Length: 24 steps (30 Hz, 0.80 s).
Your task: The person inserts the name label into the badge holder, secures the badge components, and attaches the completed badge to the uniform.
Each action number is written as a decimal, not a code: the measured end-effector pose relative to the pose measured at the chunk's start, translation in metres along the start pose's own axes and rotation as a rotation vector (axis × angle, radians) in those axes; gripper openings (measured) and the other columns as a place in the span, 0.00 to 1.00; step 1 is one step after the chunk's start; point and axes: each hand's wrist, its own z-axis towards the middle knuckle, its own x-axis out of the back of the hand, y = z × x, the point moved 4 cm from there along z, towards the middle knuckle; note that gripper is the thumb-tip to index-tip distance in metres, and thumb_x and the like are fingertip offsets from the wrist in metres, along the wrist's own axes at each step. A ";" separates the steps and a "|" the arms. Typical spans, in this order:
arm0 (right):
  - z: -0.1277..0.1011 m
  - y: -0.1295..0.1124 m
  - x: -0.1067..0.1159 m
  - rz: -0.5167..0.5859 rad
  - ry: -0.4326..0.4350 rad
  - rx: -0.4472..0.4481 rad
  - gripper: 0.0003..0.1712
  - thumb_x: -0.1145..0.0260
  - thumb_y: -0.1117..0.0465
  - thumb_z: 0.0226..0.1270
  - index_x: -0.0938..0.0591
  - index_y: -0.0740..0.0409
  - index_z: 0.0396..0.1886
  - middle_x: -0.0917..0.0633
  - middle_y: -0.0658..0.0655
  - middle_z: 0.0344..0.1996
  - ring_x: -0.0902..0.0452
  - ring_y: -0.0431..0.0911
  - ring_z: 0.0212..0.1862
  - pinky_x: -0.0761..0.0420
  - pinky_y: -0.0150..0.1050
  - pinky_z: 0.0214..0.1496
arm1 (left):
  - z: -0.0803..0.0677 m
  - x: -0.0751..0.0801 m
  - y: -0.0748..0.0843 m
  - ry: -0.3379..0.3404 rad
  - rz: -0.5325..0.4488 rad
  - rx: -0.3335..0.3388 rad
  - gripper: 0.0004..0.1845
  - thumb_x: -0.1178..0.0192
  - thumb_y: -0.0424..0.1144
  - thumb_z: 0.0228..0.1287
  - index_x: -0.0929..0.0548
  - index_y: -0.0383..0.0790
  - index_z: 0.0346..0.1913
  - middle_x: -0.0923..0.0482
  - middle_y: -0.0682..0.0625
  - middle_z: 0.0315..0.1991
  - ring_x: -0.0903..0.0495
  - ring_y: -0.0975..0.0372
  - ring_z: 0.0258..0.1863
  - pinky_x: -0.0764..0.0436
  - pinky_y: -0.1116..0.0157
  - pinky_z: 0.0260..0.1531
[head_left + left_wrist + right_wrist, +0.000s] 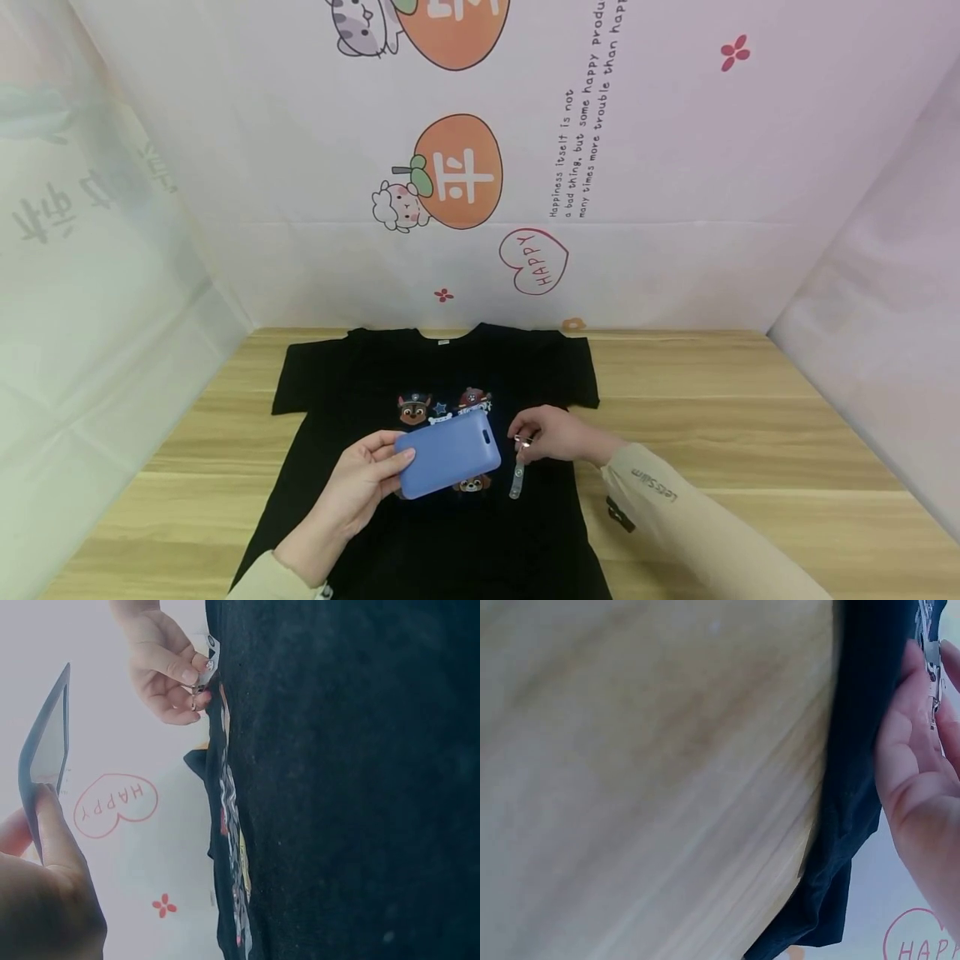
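My left hand (360,482) pinches a blue card holder (448,457) by its left end, thumb on the face toward me. A dark slot shows near the holder's right end. To its right, my right hand (562,435) pinches a metal badge clip (523,442), from which a clear snap strap (517,481) hangs down. Holder and clip are apart. Both are held over a black T-shirt (337,467) with cartoon dogs printed on its chest. In the left wrist view the card holder (46,742) appears nearly edge-on.
The T-shirt lies spread on a wood-grain table (697,417), collar toward the back. A small dark object (620,514) lies by the right sleeve, partly covered by the forearm. White printed sheets (300,167) stand behind and on both sides.
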 end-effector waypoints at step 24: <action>-0.019 0.006 0.011 0.265 0.065 0.048 0.15 0.37 0.62 0.66 0.23 0.72 0.45 0.15 0.59 0.34 0.18 0.44 0.37 0.16 0.40 0.44 | 0.000 -0.002 0.002 0.009 0.004 0.002 0.07 0.43 0.28 0.64 0.24 0.35 0.44 0.16 0.53 0.33 0.16 0.65 0.34 0.17 0.68 0.38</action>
